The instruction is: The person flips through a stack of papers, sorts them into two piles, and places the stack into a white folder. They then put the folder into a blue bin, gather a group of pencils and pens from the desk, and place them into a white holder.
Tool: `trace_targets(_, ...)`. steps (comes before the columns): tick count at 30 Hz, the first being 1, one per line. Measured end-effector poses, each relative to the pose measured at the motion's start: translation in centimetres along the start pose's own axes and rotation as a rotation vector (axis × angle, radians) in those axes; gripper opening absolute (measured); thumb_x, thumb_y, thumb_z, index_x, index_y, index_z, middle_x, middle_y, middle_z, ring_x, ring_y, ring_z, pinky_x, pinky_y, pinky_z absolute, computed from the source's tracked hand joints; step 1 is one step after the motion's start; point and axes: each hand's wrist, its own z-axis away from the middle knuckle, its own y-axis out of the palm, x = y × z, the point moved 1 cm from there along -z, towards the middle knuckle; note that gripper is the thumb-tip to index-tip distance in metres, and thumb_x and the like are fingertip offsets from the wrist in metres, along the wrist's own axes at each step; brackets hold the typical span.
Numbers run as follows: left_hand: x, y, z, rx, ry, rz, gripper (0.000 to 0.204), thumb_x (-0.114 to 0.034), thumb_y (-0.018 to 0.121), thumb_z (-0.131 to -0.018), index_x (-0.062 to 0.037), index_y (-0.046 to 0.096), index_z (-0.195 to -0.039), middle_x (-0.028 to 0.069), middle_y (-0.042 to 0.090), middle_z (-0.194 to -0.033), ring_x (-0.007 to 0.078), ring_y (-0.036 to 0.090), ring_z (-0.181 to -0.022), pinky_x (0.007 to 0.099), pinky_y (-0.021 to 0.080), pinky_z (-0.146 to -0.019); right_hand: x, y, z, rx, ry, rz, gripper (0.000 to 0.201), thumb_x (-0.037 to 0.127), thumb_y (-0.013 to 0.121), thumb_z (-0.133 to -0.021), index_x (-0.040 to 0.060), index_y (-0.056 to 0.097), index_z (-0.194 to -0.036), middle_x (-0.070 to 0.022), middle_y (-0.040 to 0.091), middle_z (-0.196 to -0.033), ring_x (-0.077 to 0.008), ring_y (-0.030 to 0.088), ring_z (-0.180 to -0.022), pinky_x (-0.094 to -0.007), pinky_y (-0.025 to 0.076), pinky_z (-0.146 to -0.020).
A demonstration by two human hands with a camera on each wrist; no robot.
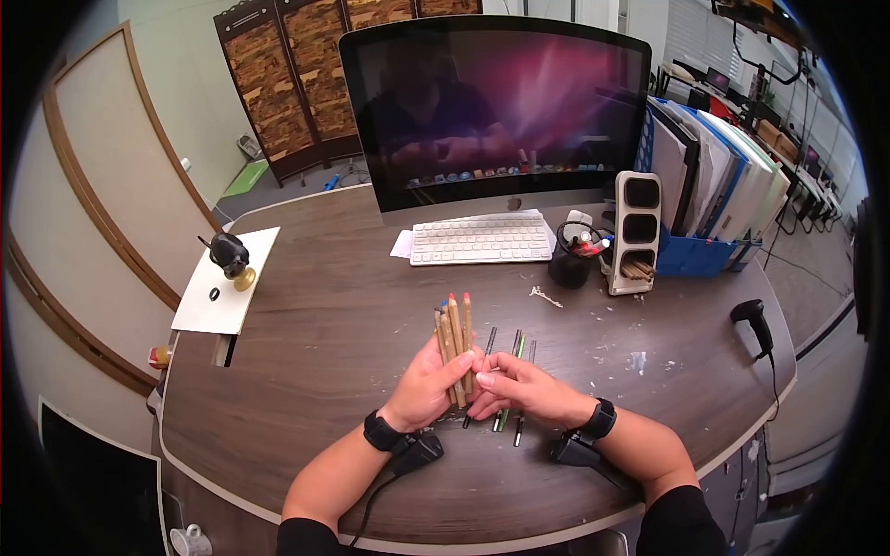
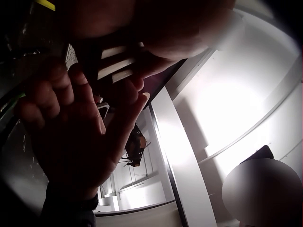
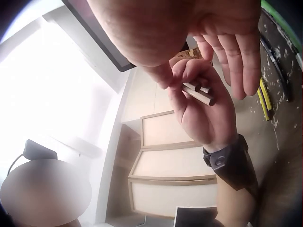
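Note:
My left hand (image 1: 417,394) grips a bundle of several wooden-barrelled coloured pencils (image 1: 455,347), standing nearly upright above the desk. Red and blue tips show at the top of the bundle. Plain cut ends of the pencils (image 3: 199,97) stick out from the left fist in the right wrist view. Close against the bundle's right side is my right hand (image 1: 542,389), its thumb and fingertips right at the left fingers. The right wrist view shows that hand's other fingers (image 3: 246,66) hanging straight. Under the hands, several slim dark and green pencils (image 1: 521,371) lie on the desk.
Behind the hands stand a white keyboard (image 1: 480,239), a computer screen (image 1: 501,120) and a black mesh pen cup (image 1: 567,271). A three-slot holder (image 1: 636,201) has wooden pencils in its lowest slot. A barcode scanner (image 1: 753,326) sits at the right, a black figurine (image 1: 229,252) at the left.

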Motion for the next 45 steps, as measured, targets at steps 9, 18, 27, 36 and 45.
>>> trace_targets(9,1.8,-0.8,0.7,0.008,0.006,-0.230,0.029,-0.028,0.063,-0.097,-0.0055,0.049,-0.086,0.0037,0.053,-0.071,0.0131,0.055,-0.065,0.0286,0.047,-0.061,-3.1,1.1,-0.8,0.139,0.036,-0.046,0.029,0.015,0.063,-0.096,0.0005,0.048,-0.116,-0.0086,0.060,-0.106,-0.0184,0.065,-0.100,-0.0299,0.055,-0.089)
trace_targets(18,1.2,0.9,1.4,-0.028,0.025,-0.565,0.019,-0.014,0.063,-0.096,-0.0032,0.056,-0.082,0.0061,0.063,-0.085,0.0143,0.060,-0.081,0.0298,0.051,-0.073,-4.0,1.4,-0.5,0.098,-0.117,0.175,0.019,0.019,0.060,-0.097,0.0012,0.059,-0.103,-0.0060,0.065,-0.096,-0.0118,0.062,-0.085,-0.0258,0.051,-0.073)
trace_targets(27,1.1,1.0,1.4,0.102,0.216,-0.447,0.016,-0.011,0.066,-0.093,-0.0058,0.052,-0.090,0.0052,0.060,-0.075,0.0216,0.060,-0.085,0.0381,0.049,-0.080,-2.3,1.9,1.0,0.200,-0.030,0.326,0.019,0.018,0.057,-0.095,0.0026,0.057,-0.106,0.0019,0.055,-0.080,-0.0076,0.050,-0.066,-0.0222,0.042,-0.062)
trace_targets(36,1.6,0.7,1.6,0.000,0.372,-0.488,0.027,-0.013,0.070,-0.091,-0.0091,0.044,-0.092,0.0086,0.061,-0.085,0.0186,0.059,-0.087,0.0336,0.049,-0.078,-1.8,3.3,1.6,-0.061,-0.374,0.784,0.047,0.030,0.061,-0.095,0.0030,0.042,-0.128,-0.0148,0.064,-0.088,-0.0311,0.064,-0.077,-0.0395,0.050,-0.067)
trace_targets(45,-1.1,0.3,1.0,0.023,0.394,-0.695,0.037,-0.005,0.063,-0.091,-0.0030,0.045,-0.124,0.0103,0.057,-0.116,0.0164,0.057,-0.105,0.0309,0.047,-0.090,5.6,-7.1,12.6,-0.767,-0.001,1.373,0.029,0.021,0.063,-0.088,0.0051,0.048,-0.107,-0.0239,0.065,-0.084,-0.0445,0.063,-0.077,-0.0491,0.050,-0.066)
